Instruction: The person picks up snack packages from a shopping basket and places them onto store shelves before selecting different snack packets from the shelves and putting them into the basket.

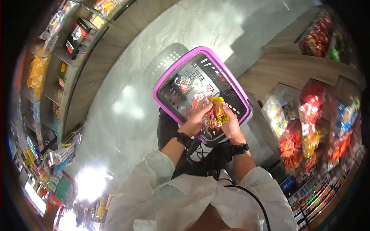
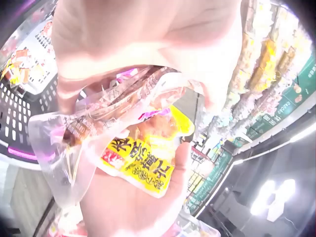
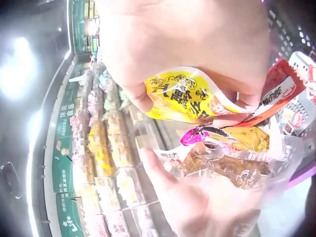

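Over a basket with a purple rim [image 1: 160, 82], both hands hold small food packets. The left hand [image 1: 195, 120] grips clear packets with brown contents [image 3: 222, 168], its fingers curled round them. Pinched in the right hand [image 1: 231, 125] is a yellow packet [image 2: 140, 165] with black characters; a red packet [image 3: 279, 91] lies by its fingers in the right wrist view. A packet with a magenta end [image 3: 195, 136] sits between the two hands. Several packets [image 1: 183, 84] lie on the basket's bottom.
Shelves of packaged goods [image 1: 36, 77] curve along the left, with a black box [image 1: 79, 38] on one. Hanging and binned bags [image 1: 310, 111] fill wooden shelving on the right. Grey floor [image 1: 127, 77] surrounds the basket. A black cable [image 1: 252, 196] crosses the person's light shirt.
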Demonstrator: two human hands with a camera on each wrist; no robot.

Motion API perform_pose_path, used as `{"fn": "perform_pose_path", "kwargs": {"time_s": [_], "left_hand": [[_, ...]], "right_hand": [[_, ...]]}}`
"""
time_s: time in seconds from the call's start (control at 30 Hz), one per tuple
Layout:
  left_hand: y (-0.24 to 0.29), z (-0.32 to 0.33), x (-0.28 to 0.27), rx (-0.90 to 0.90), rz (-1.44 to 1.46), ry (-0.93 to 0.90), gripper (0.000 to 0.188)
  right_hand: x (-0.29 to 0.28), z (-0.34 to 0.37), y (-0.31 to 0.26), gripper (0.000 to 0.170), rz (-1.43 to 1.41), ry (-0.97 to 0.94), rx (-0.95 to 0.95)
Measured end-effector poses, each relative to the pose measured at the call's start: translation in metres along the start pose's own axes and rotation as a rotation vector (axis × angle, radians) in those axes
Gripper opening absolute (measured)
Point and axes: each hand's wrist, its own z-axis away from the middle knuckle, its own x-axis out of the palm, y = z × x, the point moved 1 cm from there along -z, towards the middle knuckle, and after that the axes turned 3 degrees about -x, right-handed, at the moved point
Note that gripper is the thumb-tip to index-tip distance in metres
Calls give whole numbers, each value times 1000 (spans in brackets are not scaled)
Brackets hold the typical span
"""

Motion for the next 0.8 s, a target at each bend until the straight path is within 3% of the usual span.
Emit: {"fn": "perform_pose_path", "kwargs": {"time_s": [0.07, 0.1, 0.23, 0.33, 0.6, 0.8], "left_hand": [[-8, -20, 13, 96, -2, 0, 60], [18, 99, 56, 143, -78, 56, 62], [11, 150, 116, 146, -39, -85, 61], [-12, 194, 140, 133, -23, -111, 54], [-96, 281, 195, 451, -269, -80, 69], [-125, 305, 212, 442, -293, -138, 65]], "right_hand": [[-7, 5, -11, 52, 19, 36, -116], [82, 79, -12, 51, -86, -21, -134], [119, 162, -35, 46, -129, 46, -305], [123, 207, -32, 45, -199, 42, -363], [106, 306, -22, 45, -415, -207, -329], [100, 345, -16, 48, -380, -237, -334]]}}
